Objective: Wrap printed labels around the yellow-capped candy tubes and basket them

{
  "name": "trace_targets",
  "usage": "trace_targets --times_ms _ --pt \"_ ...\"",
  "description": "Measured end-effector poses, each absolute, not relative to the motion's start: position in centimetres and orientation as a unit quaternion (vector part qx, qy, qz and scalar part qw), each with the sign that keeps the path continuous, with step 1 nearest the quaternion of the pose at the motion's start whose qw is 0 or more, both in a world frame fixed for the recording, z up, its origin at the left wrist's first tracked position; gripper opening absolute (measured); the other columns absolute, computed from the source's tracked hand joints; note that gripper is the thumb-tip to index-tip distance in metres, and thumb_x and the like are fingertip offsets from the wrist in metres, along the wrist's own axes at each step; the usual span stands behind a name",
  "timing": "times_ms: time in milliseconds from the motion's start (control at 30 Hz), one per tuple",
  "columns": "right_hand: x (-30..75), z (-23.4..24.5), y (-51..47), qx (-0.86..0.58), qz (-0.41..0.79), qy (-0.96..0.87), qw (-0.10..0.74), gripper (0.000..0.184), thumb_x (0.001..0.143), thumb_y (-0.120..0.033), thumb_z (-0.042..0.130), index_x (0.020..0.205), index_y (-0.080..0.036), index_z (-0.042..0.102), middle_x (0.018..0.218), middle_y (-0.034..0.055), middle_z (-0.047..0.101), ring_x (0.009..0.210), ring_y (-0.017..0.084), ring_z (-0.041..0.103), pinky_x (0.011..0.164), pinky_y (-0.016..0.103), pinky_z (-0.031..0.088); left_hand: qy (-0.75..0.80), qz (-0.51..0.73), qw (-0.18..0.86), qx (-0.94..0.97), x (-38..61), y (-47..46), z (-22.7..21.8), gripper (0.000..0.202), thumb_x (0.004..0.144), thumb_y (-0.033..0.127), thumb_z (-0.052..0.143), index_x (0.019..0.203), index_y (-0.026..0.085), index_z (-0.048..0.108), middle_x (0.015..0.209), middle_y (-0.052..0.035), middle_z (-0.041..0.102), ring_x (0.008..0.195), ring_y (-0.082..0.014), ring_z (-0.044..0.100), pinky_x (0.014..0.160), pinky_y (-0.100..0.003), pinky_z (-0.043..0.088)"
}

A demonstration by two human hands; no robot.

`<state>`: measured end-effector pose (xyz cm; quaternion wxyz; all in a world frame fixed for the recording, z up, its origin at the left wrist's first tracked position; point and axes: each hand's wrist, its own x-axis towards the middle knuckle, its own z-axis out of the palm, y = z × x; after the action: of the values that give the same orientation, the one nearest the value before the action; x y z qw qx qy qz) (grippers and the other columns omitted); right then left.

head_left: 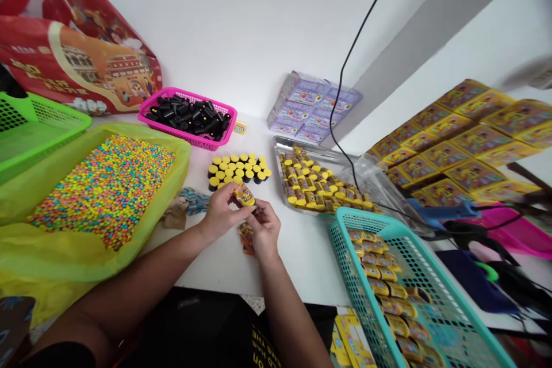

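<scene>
While the left hand (221, 211) closes thumb and fingers around one small labelled canister (245, 195), the right hand (264, 229) has its bent fingers up against the canister's lower end; can't tell whether they pinch it or just touch. Left grip is narrowed to the canister's width, no wide gap. Canister is tilted, printed side up, above the white table (302, 259). Orange printed pieces (246, 240) lie under the right hand, partly hidden by it. Just beyond the hands, a cluster of black canisters with yellow caps (235, 173) stands upright, close together. Left of the hands: crumpled blue-striped material (196, 200), then a bin lined with a yellow bag (47, 253), holding multicoloured balls (112, 184). Behind that, a pink basket (232, 123) of loose black parts (190, 115). Right side: metal tray (279, 175) with many yellow canisters (311, 187), mostly lying down; nearer the person, a teal basket (345, 270) with more labelled canisters (386, 276) in rows. Purple boxes (313, 104) are stacked behind the tray, against the wall.
</scene>
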<state>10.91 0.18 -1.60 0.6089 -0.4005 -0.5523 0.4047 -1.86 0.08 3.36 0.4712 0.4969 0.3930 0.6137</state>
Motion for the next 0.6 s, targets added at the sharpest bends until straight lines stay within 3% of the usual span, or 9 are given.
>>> trace_targets --times_ms 333,500,600 --pt "11.1 -1.2 0.4 -0.386 0.43 -0.554 0.599 0.022 0.076 -0.036 0.068 0.091 -0.02 0.064 0.071 -0.0012 0.057 0.061 0.013 0.053 0.057 0.028 0.048 0.344 0.611 0.572 0.425 -2.1 0.2 3.0 0.033 0.061 0.027 0.083 0.085 0.017 0.063 0.082 -0.0021 0.065 0.075 -0.0157 0.059 0.073 -0.028 0.046" --pt "10.8 -1.6 0.3 -0.387 0.391 -0.538 0.639 0.037 0.075 -0.03 0.073 0.11 -0.021 0.062 0.085 0.002 0.062 0.077 0.016 0.06 0.071 0.032 0.053 0.328 0.623 0.594 0.39 -1.8 0.8 2.3 0.027 0.066 0.031 0.08 0.083 0.016 0.064 0.081 -0.0012 0.064 0.077 -0.0144 0.058 0.073 -0.027 0.046" --pt "10.7 -1.8 0.2 -0.381 0.385 -0.536 0.647 0.035 0.078 -0.029 0.072 0.111 -0.022 0.062 0.086 0.0009 0.06 0.078 0.015 0.059 0.074 0.032 0.054 0.33 0.625 0.599 0.376 -1.6 1.0 2.1 0.026 0.067 0.032 0.079 0.082 0.016 0.064 0.081 -0.0011 0.064 0.075 -0.0135 0.056 0.068 -0.026 0.046"
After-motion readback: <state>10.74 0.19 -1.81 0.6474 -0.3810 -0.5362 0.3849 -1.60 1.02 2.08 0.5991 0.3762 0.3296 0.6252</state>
